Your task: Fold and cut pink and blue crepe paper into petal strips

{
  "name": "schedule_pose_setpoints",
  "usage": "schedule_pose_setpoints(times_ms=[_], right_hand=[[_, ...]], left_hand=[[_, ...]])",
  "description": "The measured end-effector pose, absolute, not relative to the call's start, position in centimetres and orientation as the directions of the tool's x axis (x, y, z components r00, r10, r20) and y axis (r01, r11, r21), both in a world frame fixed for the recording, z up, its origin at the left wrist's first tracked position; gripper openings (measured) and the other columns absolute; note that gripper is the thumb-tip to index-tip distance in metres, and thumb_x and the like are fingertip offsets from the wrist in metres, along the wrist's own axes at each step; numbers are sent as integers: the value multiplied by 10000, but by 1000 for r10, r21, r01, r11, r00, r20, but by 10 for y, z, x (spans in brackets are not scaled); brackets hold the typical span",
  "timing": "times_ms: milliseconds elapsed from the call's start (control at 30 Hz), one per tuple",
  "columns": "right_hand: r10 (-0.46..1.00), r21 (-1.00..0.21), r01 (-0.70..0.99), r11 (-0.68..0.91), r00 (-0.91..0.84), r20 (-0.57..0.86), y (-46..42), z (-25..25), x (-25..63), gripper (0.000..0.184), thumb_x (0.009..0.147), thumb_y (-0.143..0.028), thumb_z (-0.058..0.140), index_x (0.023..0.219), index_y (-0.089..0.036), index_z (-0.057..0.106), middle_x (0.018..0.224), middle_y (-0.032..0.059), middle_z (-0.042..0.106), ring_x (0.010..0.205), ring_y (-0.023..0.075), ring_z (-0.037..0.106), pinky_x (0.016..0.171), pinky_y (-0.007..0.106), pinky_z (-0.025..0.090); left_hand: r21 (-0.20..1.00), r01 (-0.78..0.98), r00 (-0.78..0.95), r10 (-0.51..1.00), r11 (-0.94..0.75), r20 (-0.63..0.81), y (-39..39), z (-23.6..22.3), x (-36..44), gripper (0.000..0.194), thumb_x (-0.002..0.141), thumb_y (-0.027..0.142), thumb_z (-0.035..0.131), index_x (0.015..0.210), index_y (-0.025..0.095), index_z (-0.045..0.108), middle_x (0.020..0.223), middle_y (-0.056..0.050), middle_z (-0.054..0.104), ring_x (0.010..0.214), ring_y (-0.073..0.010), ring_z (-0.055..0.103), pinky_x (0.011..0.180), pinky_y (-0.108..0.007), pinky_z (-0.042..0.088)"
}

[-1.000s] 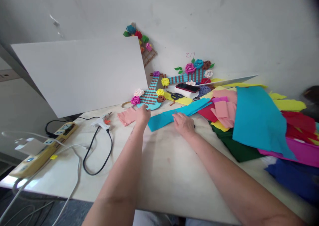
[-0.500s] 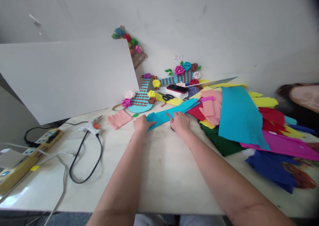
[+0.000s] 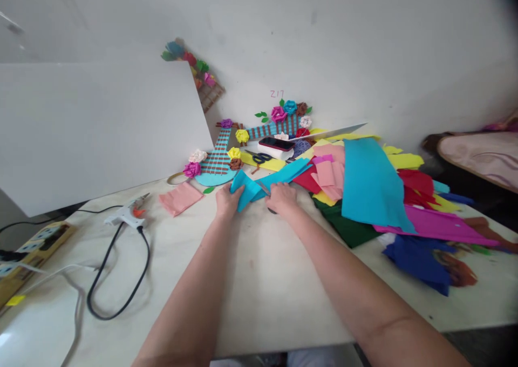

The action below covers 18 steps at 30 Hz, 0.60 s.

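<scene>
My left hand (image 3: 227,199) pinches the near end of a turquoise crepe paper strip (image 3: 285,174), and this end is raised and folded over. The strip runs back to the right across the table toward the paper pile. My right hand (image 3: 282,198) is closed around a pair of scissors (image 3: 265,188). Its blades poke out to the left over the strip, and a bit of dark handle shows under the hand. Left of my left hand lie a folded pink paper piece (image 3: 181,198) and a small green leaf (image 3: 209,190).
A glue gun (image 3: 129,214) with a looped black cable lies left, near a power strip (image 3: 36,251). Behind are a guitar-shaped craft (image 3: 219,162) with paper flowers, dark-handled scissors (image 3: 261,157) and a phone (image 3: 277,143). Coloured paper (image 3: 372,189) is heaped right. A white board (image 3: 101,129) leans left.
My left hand has taken hold of the turquoise strip's near end and folded it up. The right hand has stayed at the strip with its scissors. The view has swung to the right.
</scene>
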State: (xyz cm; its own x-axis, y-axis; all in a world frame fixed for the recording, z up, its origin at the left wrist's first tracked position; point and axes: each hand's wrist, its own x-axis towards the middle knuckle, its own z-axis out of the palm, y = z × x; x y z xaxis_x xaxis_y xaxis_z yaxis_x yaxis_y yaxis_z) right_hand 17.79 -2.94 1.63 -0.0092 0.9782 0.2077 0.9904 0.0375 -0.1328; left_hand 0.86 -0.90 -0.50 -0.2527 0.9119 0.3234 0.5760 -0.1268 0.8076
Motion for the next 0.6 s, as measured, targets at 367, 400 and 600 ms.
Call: schedule_pose_setpoints(times_ms=[367, 400, 600], right_hand=[[956, -44, 986, 163, -146, 256, -33, 10, 172, 320, 729, -111, 559, 1048, -100, 565, 987, 198, 590, 955, 293, 557, 763, 368, 442], [958, -52, 987, 153, -135, 255, -34, 10, 173, 337, 721, -121, 565, 1057, -103, 559, 996, 193, 584, 955, 293, 557, 751, 361, 446], [951, -159, 950, 269, -236, 198, -34, 12, 177, 345, 729, -164, 508, 1070, -186, 560, 1046, 107, 580, 917, 243, 580, 712, 319, 453]], left_hand=[[806, 581, -298, 894, -109, 336, -5, -15, 6, 377, 760, 495, 473, 676, 157, 619, 576, -31, 566, 590, -164, 525, 543, -242, 375], [803, 586, -296, 893, -109, 338, -4, -15, 6, 381, 760, 498, 471, 675, 157, 618, 580, -34, 568, 596, -168, 528, 545, -244, 377], [823, 558, -312, 891, -109, 330, -5, -14, 7, 380, 758, 510, 467, 643, 167, 586, 560, -25, 534, 569, -160, 498, 538, -247, 365]])
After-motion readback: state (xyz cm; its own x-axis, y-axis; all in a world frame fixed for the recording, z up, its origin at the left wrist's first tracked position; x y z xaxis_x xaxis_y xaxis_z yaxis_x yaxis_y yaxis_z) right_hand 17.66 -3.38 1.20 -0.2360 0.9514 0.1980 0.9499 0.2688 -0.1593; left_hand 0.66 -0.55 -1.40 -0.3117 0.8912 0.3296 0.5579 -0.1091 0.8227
